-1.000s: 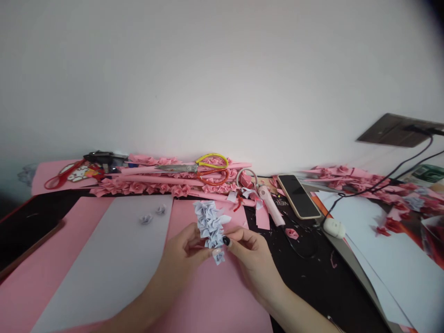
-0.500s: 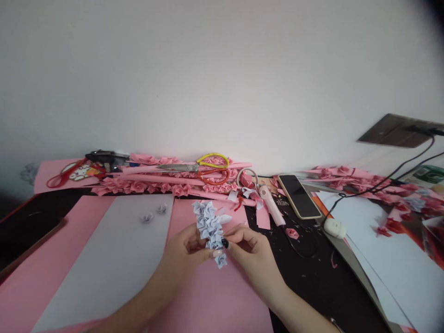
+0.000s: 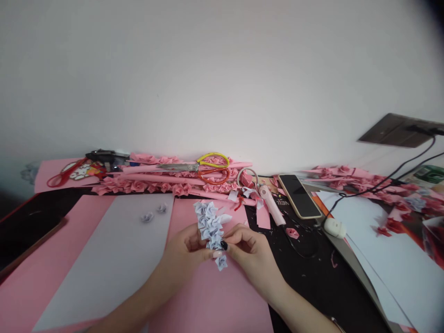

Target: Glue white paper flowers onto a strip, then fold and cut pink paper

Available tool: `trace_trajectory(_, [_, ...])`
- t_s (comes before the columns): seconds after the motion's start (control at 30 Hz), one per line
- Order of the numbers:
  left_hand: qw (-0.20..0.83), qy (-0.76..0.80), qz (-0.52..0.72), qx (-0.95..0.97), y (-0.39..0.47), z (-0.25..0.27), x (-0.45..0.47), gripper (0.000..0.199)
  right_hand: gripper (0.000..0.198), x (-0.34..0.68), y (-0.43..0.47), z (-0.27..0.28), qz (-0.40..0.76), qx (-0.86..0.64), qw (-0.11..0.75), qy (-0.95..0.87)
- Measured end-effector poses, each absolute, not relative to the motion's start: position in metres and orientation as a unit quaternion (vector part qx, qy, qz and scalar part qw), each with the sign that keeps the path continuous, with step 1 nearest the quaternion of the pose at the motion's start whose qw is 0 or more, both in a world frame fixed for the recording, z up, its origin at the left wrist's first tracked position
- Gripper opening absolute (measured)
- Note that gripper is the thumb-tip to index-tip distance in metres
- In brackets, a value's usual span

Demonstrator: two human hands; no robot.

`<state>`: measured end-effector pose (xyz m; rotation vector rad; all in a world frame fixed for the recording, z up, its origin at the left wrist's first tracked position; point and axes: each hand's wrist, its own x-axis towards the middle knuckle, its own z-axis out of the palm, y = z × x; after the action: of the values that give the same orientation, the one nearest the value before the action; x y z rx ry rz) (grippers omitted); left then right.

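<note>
A cluster of pale blue folded paper flowers (image 3: 210, 224) is held over a pink sheet (image 3: 211, 296). My left hand (image 3: 190, 249) is closed around its left side, thumb pressed at the lower flowers. My right hand (image 3: 246, 247) pinches the cluster's lower right edge between thumb and forefinger. One blue flower (image 3: 221, 262) hangs below the thumbs at the bottom of the cluster. Two loose paper flowers (image 3: 147, 217) lie on a pale sheet (image 3: 114, 259) to the left. Whatever backs the cluster is hidden by flowers and fingers.
Scissors (image 3: 180, 167) rest on bunches of pink paper flowers (image 3: 138, 186) along the wall. To the right are a pink glue-gun-like tool (image 3: 272, 206), a phone (image 3: 300, 196), a white earbud case (image 3: 335, 228), white sheets (image 3: 364, 231) and black cables (image 3: 388, 175).
Almost nothing differs. The flower cluster has shifted very slightly to the right, and both hands keep their grip on it.
</note>
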<state>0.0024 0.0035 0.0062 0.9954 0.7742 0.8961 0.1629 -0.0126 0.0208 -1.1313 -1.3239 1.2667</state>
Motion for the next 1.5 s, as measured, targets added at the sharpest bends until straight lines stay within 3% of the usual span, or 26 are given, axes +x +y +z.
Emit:
trace_trajectory(0.3, [0.721, 0.344, 0.402, 0.446, 0.005, 0.009, 0.003, 0.027, 0.008, 0.163, -0.013, 0.021, 0.508, -0.462, 0.47, -0.554])
trace_trajectory(0.5, [0.724, 0.341, 0.396, 0.45, 0.007, 0.005, 0.002, 0.033, 0.009, 0.164, -0.011, 0.021, 0.509, -0.463, 0.483, -0.541])
trace_trajectory(1.0, [0.67, 0.407, 0.352, 0.512, 0.006, 0.015, -0.006, 0.02, 0.006, 0.168, -0.009, 0.012, 0.547, -0.459, 0.499, -0.49])
trace_trajectory(1.5, [0.696, 0.41, 0.361, 0.467, 0.007, 0.01, -0.005, 0.018, 0.009, 0.166, -0.011, 0.016, 0.519, -0.473, 0.485, -0.521])
